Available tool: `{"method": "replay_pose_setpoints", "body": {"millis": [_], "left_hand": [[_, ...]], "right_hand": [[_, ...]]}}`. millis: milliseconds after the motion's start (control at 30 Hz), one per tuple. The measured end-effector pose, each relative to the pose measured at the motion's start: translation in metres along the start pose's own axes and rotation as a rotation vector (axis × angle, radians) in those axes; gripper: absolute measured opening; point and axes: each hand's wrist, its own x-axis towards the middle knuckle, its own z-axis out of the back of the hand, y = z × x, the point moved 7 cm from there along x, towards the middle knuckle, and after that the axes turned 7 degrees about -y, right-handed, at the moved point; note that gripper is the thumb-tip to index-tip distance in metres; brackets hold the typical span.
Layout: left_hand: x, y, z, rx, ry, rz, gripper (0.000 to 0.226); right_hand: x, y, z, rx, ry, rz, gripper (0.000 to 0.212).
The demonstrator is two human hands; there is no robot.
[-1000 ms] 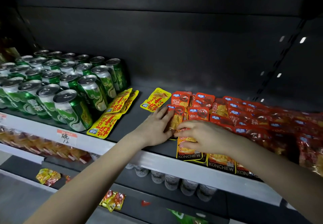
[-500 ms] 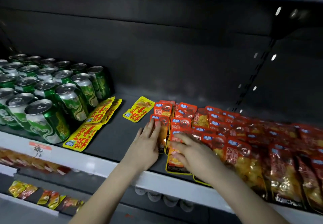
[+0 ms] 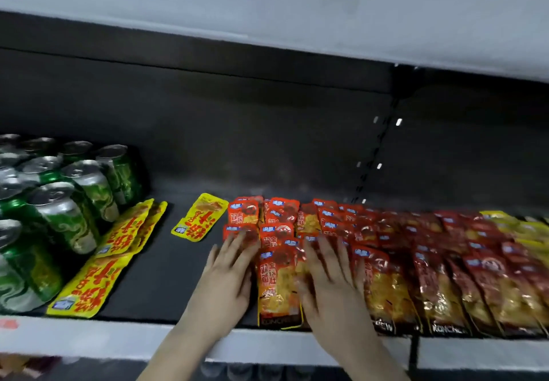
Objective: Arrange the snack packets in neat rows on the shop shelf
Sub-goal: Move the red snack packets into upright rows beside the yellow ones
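Now left hand (image 3: pixel 226 276) and right hand (image 3: pixel 330 284) lie flat, fingers straight, holding nothing, at nine and three o'clock of the front packet (image 3: pixel 277 287). Push in gently.

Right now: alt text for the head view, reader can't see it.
A person's left hand and right hand lie flat on either side of a red snack packet at the front of a dark shop shelf. Overlapping rows of red packets run to the right; loose yellow packets and green cans sit to the left.
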Motion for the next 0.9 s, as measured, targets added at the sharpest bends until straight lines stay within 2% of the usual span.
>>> {"method": "replay_pose_setpoints", "body": {"millis": [100,133,167,267,333,467,500,600,700,767,833,900], "left_hand": [[-0.007,-0.014,-0.007,0.051,0.102,-0.225,0.051],[-0.01,-0.021,-0.012,0.1,0.166,-0.308,0.049],[-0.013,-0.025,-0.015,0.146,0.189,-0.376,0.051],[-0.015,-0.032,-0.018,0.176,0.237,-0.473,0.074],[-0.015,-0.027,-0.025,0.137,0.321,-0.439,0.083],[-0.014,-0.025,-0.029,0.115,0.333,-0.439,0.08],[-0.014,-0.024,-0.029,0.11,0.334,-0.439,0.079],[-0.013,-0.026,-0.028,0.1,0.337,-0.437,0.079],[-0.014,-0.029,-0.023,0.083,0.352,-0.425,0.073],[-0.012,-0.033,-0.017,0.063,0.312,-0.448,0.07],[-0.01,-0.036,-0.014,0.057,0.276,-0.456,0.059],[-0.011,-0.038,-0.015,0.035,0.277,-0.433,0.053]], "right_hand": [[-0.006,-0.005,-0.021,-0.058,0.135,-0.106,0.072],[-0.006,-0.003,-0.024,-0.094,0.108,-0.094,0.069],[-0.006,0.0,-0.029,-0.069,0.17,-0.089,0.069],[-0.007,-0.001,-0.039,-0.002,0.168,-0.031,0.077],[-0.006,-0.001,-0.035,0.004,0.128,-0.042,0.077],[-0.008,0.018,-0.023,-0.07,0.169,0.049,0.038],[-0.008,0.022,-0.023,-0.129,0.104,0.112,0.038],[-0.011,0.03,-0.017,-0.005,0.097,0.075,0.046],[-0.015,0.02,-0.005,0.208,0.009,-0.046,0.039],[-0.019,0.003,0.007,0.302,-0.138,-0.181,0.036],[-0.023,-0.014,0.016,0.209,-0.272,-0.266,0.039],[-0.022,-0.031,0.018,0.057,-0.244,-0.376,0.047]]}}
